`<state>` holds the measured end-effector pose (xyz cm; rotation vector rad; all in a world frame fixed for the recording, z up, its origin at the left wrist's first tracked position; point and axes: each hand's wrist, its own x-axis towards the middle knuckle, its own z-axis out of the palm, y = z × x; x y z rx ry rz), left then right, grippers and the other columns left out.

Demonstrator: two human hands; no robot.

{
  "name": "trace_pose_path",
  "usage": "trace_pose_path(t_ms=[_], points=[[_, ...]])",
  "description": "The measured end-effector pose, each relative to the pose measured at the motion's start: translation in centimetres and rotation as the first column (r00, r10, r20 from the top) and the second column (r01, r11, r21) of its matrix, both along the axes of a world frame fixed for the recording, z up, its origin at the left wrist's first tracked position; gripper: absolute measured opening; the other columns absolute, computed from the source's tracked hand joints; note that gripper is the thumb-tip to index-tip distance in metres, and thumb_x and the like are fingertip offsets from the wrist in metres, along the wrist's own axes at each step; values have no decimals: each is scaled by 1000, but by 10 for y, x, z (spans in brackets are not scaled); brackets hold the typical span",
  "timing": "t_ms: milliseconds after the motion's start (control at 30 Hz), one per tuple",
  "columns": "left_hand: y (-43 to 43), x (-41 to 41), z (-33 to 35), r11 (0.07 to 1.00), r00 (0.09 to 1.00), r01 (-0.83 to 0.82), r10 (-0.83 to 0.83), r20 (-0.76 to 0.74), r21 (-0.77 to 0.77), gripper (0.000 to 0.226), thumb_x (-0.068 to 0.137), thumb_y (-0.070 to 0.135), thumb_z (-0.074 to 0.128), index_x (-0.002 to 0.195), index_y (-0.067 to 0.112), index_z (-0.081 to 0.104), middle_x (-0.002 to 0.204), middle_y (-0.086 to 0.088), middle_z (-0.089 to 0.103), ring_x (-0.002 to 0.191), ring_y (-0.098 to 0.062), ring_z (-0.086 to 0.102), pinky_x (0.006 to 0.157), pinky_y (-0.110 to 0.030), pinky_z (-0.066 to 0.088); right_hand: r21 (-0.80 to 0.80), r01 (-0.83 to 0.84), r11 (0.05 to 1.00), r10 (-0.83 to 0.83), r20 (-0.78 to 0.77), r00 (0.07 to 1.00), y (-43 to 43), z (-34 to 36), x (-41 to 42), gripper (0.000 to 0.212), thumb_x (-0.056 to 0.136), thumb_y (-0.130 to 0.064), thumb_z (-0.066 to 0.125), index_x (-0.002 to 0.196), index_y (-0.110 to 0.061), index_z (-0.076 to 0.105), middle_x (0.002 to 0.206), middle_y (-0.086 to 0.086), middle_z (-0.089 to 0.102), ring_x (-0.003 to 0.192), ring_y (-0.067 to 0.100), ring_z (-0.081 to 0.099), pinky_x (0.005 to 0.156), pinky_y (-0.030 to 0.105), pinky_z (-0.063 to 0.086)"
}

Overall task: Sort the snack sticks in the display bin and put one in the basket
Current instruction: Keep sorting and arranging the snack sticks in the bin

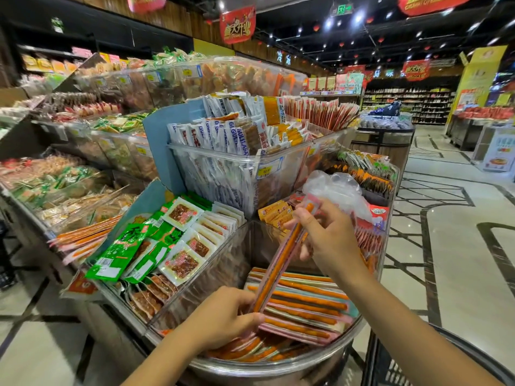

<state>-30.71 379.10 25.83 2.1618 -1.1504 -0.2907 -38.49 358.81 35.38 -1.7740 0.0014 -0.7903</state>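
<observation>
Snack stick (281, 260) pinched by L hand (223, 313) low, R hand (326, 232) top, over display bin (278, 369); banner (237, 23) reads 盛大开业.

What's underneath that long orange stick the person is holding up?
Under the held stick, a pile of packaged snack sticks lies flat in the display bin. Only its top layers show; the bin's bottom is covered, and the left hand hides some.

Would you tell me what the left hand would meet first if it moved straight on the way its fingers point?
Probably the stacked snack sticks in the display bin, just beyond the left hand; depth is unclear.
</observation>
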Motion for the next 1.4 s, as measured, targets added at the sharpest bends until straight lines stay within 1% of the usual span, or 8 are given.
trace_pose_path(t_ms=[167,333,633,867,1067,1167,1267,1400], points=[[2,5,-4,999,998,-35,35,-46,14,34,85,55,66,85,22,71,69,4,72,69,-12,70,75,-44,59,12,84,996,-84,-7,996,-6,-1,2,9,101,-23,59,101,-20,68,82,3,77,46,29,64,49,35,55],[2,6,-7,998,998,-29,32,-63,49,30,83,51,69,95,24,73,72,4,73,67,-13,71,75,-45,59,46,114,992,-112,-48,993,-9,-6,6,48,108,-33,40,86,0,66,75,14,74,44,28,65,40,29,45],[2,3,-2,999,989,-41,36,-145,-32,13,94,34,68,92,22,73,76,1,75,66,-16,72,75,-43,60,118,-37,992,53,-139,989,-8,-14,5,23,108,-20,43,103,-10,63,84,2,75,54,16,62,45,22,48],[1,-3,8,982,973,-65,23,-229,-178,17,91,24,75,79,37,74,68,3,72,63,-11,66,64,-24,51,-260,-129,957,31,-352,936,16,-54,3,19,97,-21,65,86,-7,69,74,11,72,63,19,71,53,32,54],[3,-4,11,965,937,-171,96,-336,-200,12,90,16,75,81,24,71,76,-6,76,68,-24,74,49,-24,46,-247,75,966,-144,-276,950,4,-44,5,27,98,-27,64,77,-11,68,66,4,71,58,14,69,62,44,59],[3,-6,14,961,932,-182,100,-347,-210,18,91,13,74,76,22,71,77,-6,77,67,-28,73,46,-15,43,-484,197,853,-311,-165,936,-5,-42,1,30,89,-41,73,66,-22,66,59,-3,65,57,10,62,61,38,55],[3,-5,13,962,937,-182,107,-333,-204,18,89,13,75,73,19,71,75,-6,77,65,-26,73,48,-13,46,-703,284,652,-258,147,955,-6,-39,-7,17,84,-26,80,81,-22,63,76,-11,60,62,7,55,54,25,48],[4,-3,13,960,948,-174,103,-300,-219,15,86,14,79,73,20,74,73,-3,76,63,-21,74,63,-26,57,-924,109,366,-152,56,987,-4,-37,-8,42,81,-21,82,120,-24,68,120,-6,61,84,12,65,59,31,58]])
